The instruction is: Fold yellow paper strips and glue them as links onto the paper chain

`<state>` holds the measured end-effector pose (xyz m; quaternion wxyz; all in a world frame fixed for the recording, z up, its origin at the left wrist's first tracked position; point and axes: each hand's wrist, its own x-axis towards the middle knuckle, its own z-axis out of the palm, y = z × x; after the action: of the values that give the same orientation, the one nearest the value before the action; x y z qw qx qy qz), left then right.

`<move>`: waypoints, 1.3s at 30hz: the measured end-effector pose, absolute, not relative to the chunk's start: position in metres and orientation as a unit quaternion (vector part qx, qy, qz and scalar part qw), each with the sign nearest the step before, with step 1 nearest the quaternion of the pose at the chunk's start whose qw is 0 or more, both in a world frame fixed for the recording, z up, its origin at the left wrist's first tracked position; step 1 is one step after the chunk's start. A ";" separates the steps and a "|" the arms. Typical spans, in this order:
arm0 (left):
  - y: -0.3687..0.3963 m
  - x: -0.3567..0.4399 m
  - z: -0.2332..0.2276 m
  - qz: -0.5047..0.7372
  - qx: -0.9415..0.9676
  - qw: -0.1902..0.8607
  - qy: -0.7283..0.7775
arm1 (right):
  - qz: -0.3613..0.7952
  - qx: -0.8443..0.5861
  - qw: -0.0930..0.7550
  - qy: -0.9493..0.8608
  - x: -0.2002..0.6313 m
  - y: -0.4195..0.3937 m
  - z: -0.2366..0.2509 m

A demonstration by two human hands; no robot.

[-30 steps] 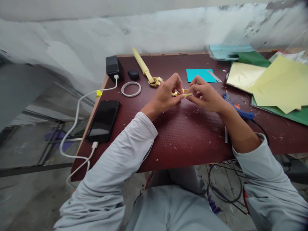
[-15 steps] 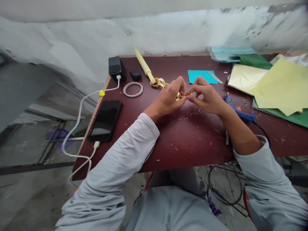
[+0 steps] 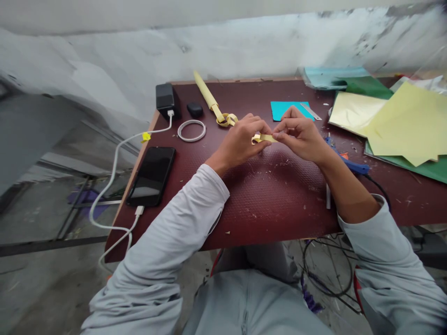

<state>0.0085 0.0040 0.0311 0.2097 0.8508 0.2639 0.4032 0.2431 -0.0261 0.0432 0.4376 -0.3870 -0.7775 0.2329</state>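
A yellow paper strip (image 3: 266, 137) stretches between my two hands, above the middle of the dark red table. My left hand (image 3: 242, 139) is closed on its left part, where a small loop shows under the fingers. The fingertips of my right hand (image 3: 296, 135) pinch the strip's right end. Beyond my left hand lies a chain of yellow paper loops (image 3: 227, 119), joined to a rolled yellow paper cone (image 3: 206, 91). Where the chain runs behind my left hand is hidden.
At the left are a black phone (image 3: 152, 177) on a white cable, a black charger (image 3: 166, 100), a tape ring (image 3: 192, 130) and a small black case (image 3: 194, 110). At the right lie a blue glue gun (image 3: 351, 164), yellow sheets (image 3: 410, 123), blue card (image 3: 284, 110) and a metal blade (image 3: 310, 110).
The yellow strip, earlier mostly covered by the fingers, now shows flat and wider between my hands. My fingers have shifted slightly on it. The other things lie as before.
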 end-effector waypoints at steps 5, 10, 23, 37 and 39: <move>0.005 0.007 0.030 0.396 0.856 0.196 0.268 | 0.242 -0.390 0.437 -0.773 0.244 -0.023 0.044; 0.006 0.006 0.028 0.398 0.855 0.191 0.274 | 0.253 -0.388 0.432 -0.774 0.244 -0.024 0.046; 0.004 0.006 0.029 0.387 0.875 0.099 0.274 | 0.258 -0.379 0.436 -0.774 0.249 -0.021 0.040; 0.002 0.006 0.031 0.396 0.870 0.097 0.278 | 0.260 -0.385 0.430 -0.774 0.251 -0.021 0.043; 0.001 0.007 0.033 0.397 0.868 0.097 0.280 | 0.263 -0.388 0.429 -0.772 0.251 -0.022 0.043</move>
<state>0.0067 0.0014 0.0326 0.0975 0.8683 0.2804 0.3975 0.2506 -0.0215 0.0432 0.4287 -0.3881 -0.7723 0.2629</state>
